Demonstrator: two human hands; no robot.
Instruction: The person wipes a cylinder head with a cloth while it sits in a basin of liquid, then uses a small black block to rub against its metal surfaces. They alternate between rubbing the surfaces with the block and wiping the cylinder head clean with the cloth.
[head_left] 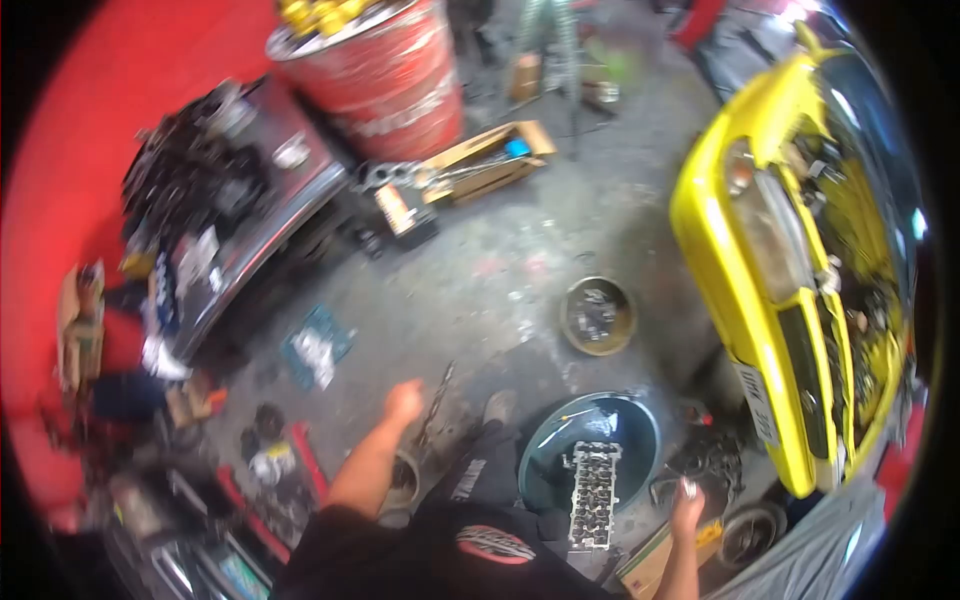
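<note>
Nearest the camera is the person's black shirt (410, 555), a red-and-white print (496, 545) on its front. Just beyond it, to the right, a metal cylinder head (595, 495) lies lengthwise over the near side of a teal tub (533, 455), its far end within the tub's outline and its near end reaching past the rim.

The cylinder head looks like a cast block, so it should be heavy and wholly stiff; any oil or wash fluid would make it slippery, and its machined faces could scratch if knocked. The solid outer edges near its two ends seem the best hold, one hand to each, clear of the open valve gear along the top.

The left hand (405, 402) is raised near a dark slender rod (436, 405), apparently loosely curled; blur hides whether it is closed or grips anything. The right hand (686, 510) is apart from the cylinder head, above a cardboard box (648, 572); a pale spot (689, 488) shows at its fingertips, and I cannot tell whether it holds something.
</note>
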